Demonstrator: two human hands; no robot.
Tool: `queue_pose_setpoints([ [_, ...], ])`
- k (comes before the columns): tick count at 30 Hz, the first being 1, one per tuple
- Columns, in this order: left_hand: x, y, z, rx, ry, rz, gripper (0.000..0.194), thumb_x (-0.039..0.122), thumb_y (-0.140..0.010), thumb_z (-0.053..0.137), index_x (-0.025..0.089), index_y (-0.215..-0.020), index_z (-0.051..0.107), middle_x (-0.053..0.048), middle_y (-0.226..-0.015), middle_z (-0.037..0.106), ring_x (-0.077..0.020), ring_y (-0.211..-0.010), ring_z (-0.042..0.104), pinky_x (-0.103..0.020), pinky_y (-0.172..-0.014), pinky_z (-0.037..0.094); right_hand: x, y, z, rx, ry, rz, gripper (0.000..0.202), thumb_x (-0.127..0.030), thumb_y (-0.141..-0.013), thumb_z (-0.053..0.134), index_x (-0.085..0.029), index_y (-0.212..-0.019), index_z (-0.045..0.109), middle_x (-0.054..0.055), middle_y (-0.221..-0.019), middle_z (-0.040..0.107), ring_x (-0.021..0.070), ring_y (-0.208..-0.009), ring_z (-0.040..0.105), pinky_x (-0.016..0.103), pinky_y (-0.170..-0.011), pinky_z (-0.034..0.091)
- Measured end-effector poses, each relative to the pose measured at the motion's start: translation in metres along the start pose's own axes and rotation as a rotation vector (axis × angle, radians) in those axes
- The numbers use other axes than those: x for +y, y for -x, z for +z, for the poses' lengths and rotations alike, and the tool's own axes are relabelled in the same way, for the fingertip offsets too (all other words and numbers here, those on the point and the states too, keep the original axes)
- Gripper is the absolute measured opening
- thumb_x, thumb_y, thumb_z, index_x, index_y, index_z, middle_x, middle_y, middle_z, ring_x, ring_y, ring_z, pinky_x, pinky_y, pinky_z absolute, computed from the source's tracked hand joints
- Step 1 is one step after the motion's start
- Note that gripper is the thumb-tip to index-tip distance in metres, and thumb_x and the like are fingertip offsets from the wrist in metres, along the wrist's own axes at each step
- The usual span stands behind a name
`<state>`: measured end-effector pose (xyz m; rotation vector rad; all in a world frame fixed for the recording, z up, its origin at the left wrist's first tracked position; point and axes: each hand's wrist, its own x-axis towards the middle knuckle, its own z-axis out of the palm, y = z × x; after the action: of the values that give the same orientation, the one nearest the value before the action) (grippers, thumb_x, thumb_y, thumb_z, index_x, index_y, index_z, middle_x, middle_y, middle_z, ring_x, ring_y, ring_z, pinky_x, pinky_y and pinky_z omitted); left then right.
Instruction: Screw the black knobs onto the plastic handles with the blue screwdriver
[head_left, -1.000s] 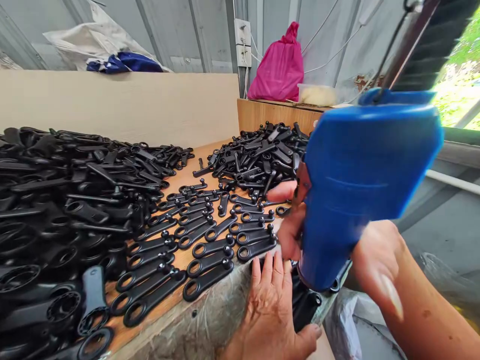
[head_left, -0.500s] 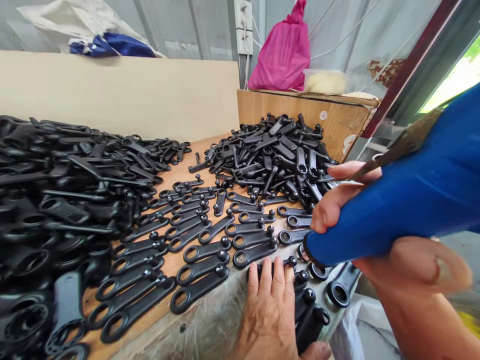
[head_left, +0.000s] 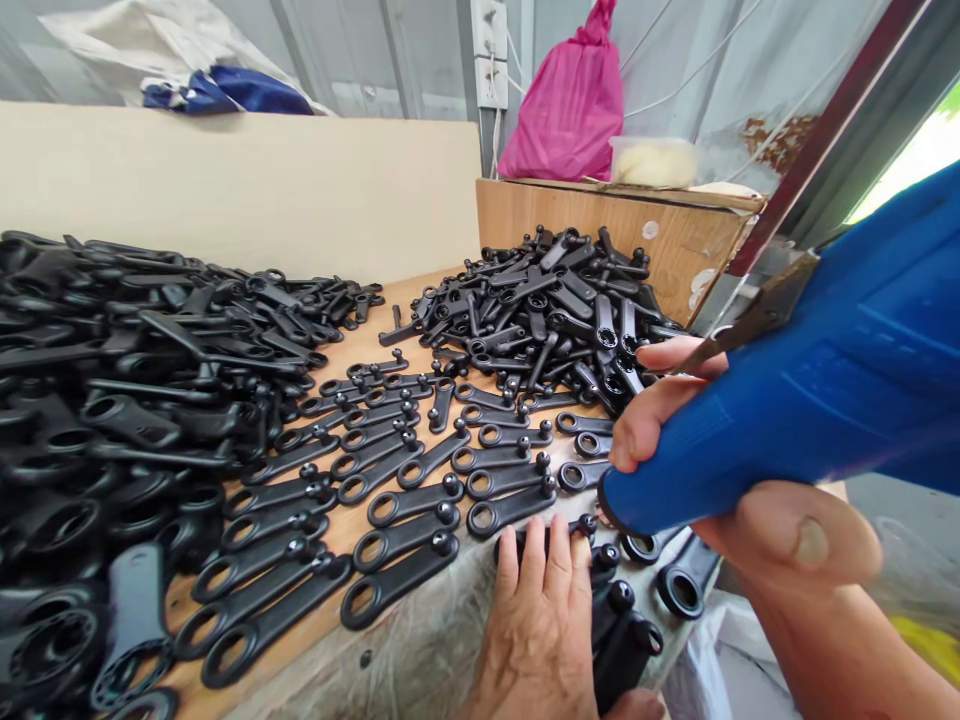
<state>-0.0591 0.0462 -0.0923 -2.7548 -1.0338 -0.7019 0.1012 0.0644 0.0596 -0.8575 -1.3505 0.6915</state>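
Observation:
My left hand (head_left: 536, 620) lies flat, fingers stretched, over the near end of a row of black crank-shaped levers (head_left: 626, 650). Its fingertips rest on one lever and partly hide it. My right hand (head_left: 795, 535) is wrapped around a blue cylindrical tool (head_left: 720, 440) with a black rim at its lower end. That end is just above the levers right of my left fingers. A dark metal bracket (head_left: 772, 305) shows on the tool's upper side. Several levers, each with a ring at one end and a ball stud at the other, lie in rows (head_left: 405, 580) on the table.
Large heaps of black levers stand at the left (head_left: 135, 380) and at the back (head_left: 540, 300). Behind them rise a cream board (head_left: 240, 190) and a wooden panel (head_left: 570, 205). A pink bag (head_left: 566, 100) sits beyond the panel. A white plastic bag (head_left: 712, 650) hangs below the table edge.
My right hand and the blue tool have shifted slightly left. My left hand stays in place over the levers, and the rows look the same.

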Motion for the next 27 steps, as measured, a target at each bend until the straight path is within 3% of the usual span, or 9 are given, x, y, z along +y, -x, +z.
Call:
queue_pose_setpoints([
  [2,0.002,-0.001,-0.002,-0.001,-0.01,-0.015,0.084,0.072,-0.082,0.023,0.011,-0.131,0.052,-0.016,-0.136,0.051,-0.0357,-0.127,0.036,-0.05,-0.108,0.01,-0.002,-0.002,0.002,-0.002,0.026,0.03,0.055,-0.065,-0.06,0.072,-0.023,-0.095,0.066,0.002,-0.066,0.059,0.0207,-0.058,0.056,0.04,-0.059,0.051],
  [6,0.007,-0.005,-0.012,-0.125,-0.002,-0.077,0.077,0.067,-0.085,0.029,0.012,-0.132,0.052,-0.015,-0.137,0.051,-0.0361,-0.128,0.036,-0.05,-0.109,0.009,-0.005,-0.005,0.004,0.027,0.022,0.053,0.056,-0.064,-0.055,0.075,-0.023,-0.092,0.066,0.003,-0.064,0.058,0.0222,-0.059,0.056,0.039,-0.056,0.05],
  [11,0.01,-0.007,-0.018,-0.199,0.02,-0.09,0.081,0.071,-0.083,0.031,0.011,-0.132,0.051,-0.017,-0.141,0.046,-0.0382,-0.129,0.036,-0.053,-0.109,0.01,-0.006,-0.008,0.009,0.055,-0.048,0.121,0.056,-0.058,-0.049,0.081,-0.022,-0.088,0.064,0.002,-0.06,0.058,0.0207,-0.054,0.055,0.035,-0.046,0.047],
  [15,0.009,-0.005,-0.014,-0.192,0.017,-0.085,0.081,0.07,-0.083,0.032,0.01,-0.134,0.049,-0.017,-0.142,0.044,-0.0386,-0.131,0.034,-0.055,-0.109,0.009,-0.011,-0.013,0.017,0.078,-0.018,0.183,0.062,-0.06,-0.044,0.082,-0.023,-0.09,0.063,0.0,-0.057,0.057,0.0185,-0.048,0.052,0.033,-0.042,0.044],
  [20,0.005,-0.001,-0.01,-0.136,0.066,-0.029,0.083,0.07,-0.081,0.035,0.009,-0.137,0.045,-0.018,-0.144,0.041,-0.0382,-0.135,0.027,-0.056,-0.111,0.002,-0.01,-0.012,0.021,0.03,0.085,0.209,0.039,-0.049,-0.051,0.079,-0.022,-0.071,0.061,0.0,-0.053,0.052,0.0164,-0.049,0.047,0.033,-0.045,0.044],
  [24,0.003,-0.003,-0.018,-0.182,0.164,-0.062,0.089,0.073,-0.078,0.039,0.008,-0.139,0.042,-0.019,-0.147,0.036,-0.0397,-0.135,0.028,-0.059,-0.11,0.013,-0.006,-0.003,0.02,-0.032,0.124,0.11,0.035,-0.042,-0.052,0.082,-0.021,-0.06,0.056,0.001,-0.056,0.054,0.0149,-0.049,0.047,0.031,-0.045,0.042],
  [27,0.003,-0.006,-0.027,-0.274,0.218,-0.076,0.092,0.073,-0.079,0.041,0.006,-0.142,0.037,-0.02,-0.148,0.033,-0.0401,-0.135,0.029,-0.06,-0.109,0.02,-0.009,0.004,0.016,0.054,0.007,0.085,0.042,-0.047,-0.051,0.083,-0.022,-0.077,0.062,0.0,-0.061,0.058,0.0171,-0.053,0.052,0.032,-0.046,0.045],
])
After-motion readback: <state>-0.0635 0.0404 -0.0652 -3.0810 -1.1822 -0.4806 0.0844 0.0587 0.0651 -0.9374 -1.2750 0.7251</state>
